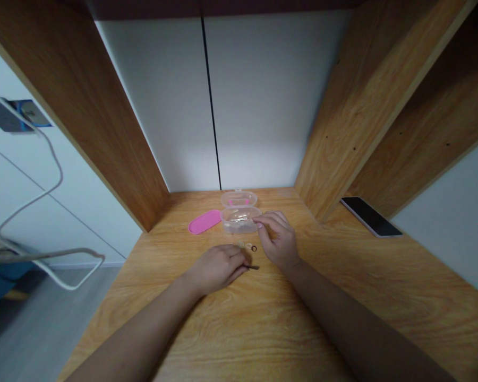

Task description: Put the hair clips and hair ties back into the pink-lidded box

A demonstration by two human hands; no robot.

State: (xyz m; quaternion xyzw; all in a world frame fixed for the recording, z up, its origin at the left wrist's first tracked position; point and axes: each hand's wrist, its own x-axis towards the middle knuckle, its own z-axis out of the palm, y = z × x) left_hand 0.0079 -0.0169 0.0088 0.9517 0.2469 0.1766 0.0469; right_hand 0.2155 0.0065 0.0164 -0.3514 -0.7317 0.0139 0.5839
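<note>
My left hand [218, 268] rests on the wooden desk [342, 302] with its fingers curled, pinching a thin dark pin-like thing [252, 267] that sticks out to the right. My right hand [278, 240] hovers just right of a small open clear plastic box [239, 219], its fingers bent and pinched at the box's right rim; whatever they hold is too small to name. The box's hinged lid [239, 199] lies open behind it. Between the hands lie a few tiny rings [250, 246], one dark and the others pale.
A pink oval piece [204, 221] lies left of the box. A dark phone [370, 216] lies on the desk's right part beside the slanted wooden panel [342, 132]. A white cable [43, 196] hangs off to the left, beyond the desk edge.
</note>
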